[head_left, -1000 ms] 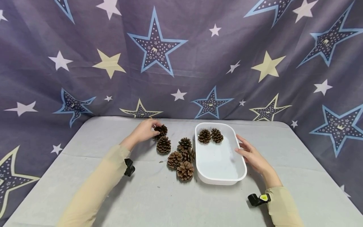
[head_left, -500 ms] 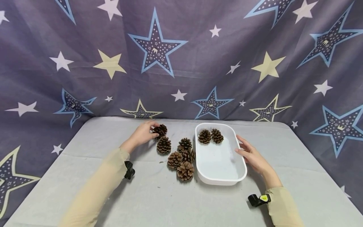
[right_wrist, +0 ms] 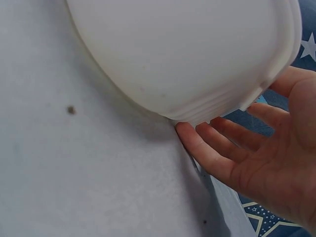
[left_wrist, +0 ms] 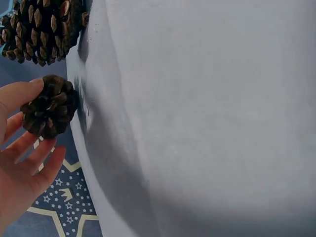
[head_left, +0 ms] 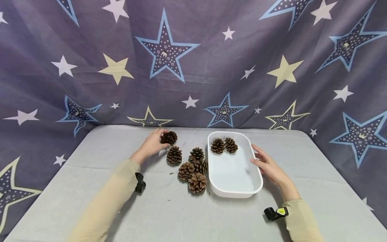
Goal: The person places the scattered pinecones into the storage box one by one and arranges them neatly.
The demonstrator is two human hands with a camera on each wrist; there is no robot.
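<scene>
At the back left, my left hand [head_left: 151,144] holds a brown pine cone [head_left: 170,137] between thumb and fingers. The left wrist view has this pine cone [left_wrist: 53,107] with the thumb on its near side and fingertips at its lower edge. Just in front of it on the table stands another pine cone [head_left: 174,155]. My right hand [head_left: 271,169] grips the right side of a white plastic tub [head_left: 234,194], thumb at the rim. In the right wrist view the fingers [right_wrist: 212,153] lie against the tub's outer wall [right_wrist: 207,106].
Two pine cones [head_left: 218,146] sit in the tub's far end. Left of the tub, several more pine cones [head_left: 197,183] crowd together close to its wall. A grey cloth covers the table [head_left: 169,218], and a star-patterned curtain [head_left: 193,67] hangs behind its back edge.
The pine cone in my left hand has shifted slightly left and back, away from the one in front of it. My right hand and the tub have stayed put.
</scene>
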